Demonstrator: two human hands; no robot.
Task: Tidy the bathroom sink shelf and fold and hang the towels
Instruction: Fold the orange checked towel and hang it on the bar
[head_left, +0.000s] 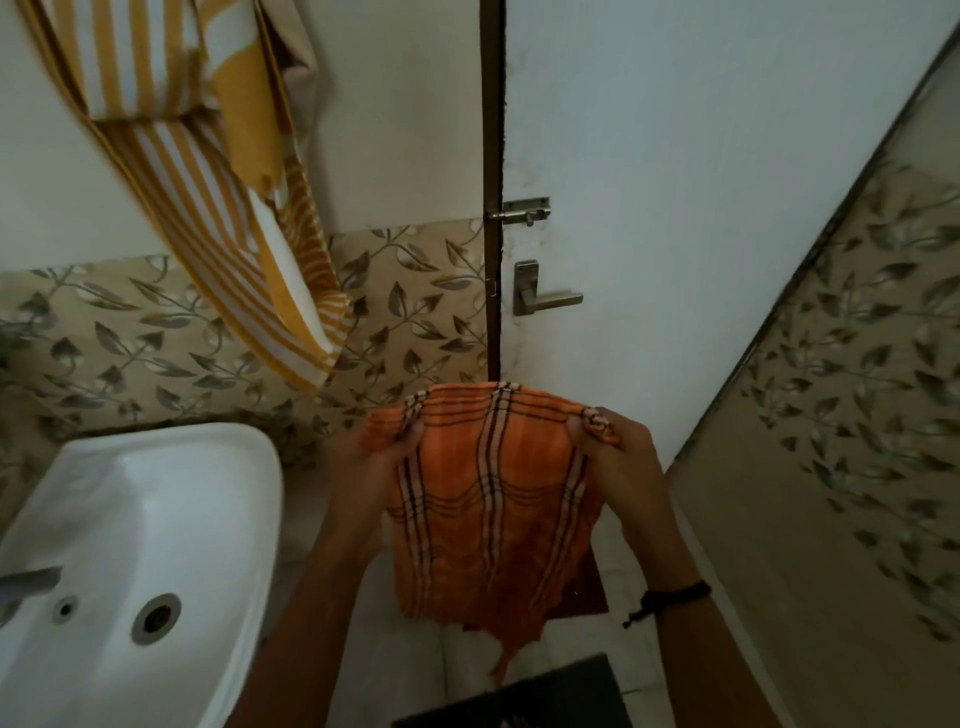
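Before the closed door (701, 208), just right of the sink (156, 519), the left hand (374, 457) and right hand (618, 457) pinch the orange checked towel's (488, 499) top corners, fingers closed on cloth; folding is underway; next, bring the corners together evenly, as the striped towel (208, 208) already hangs.

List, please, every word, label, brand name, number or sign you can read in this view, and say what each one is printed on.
None: no readable text shows anywhere.
orange checked towel, held by the left hand and the right hand: woven stripes only.
yellow striped towel: pattern only.
sink, door handle and bolt: no marking can be made out.
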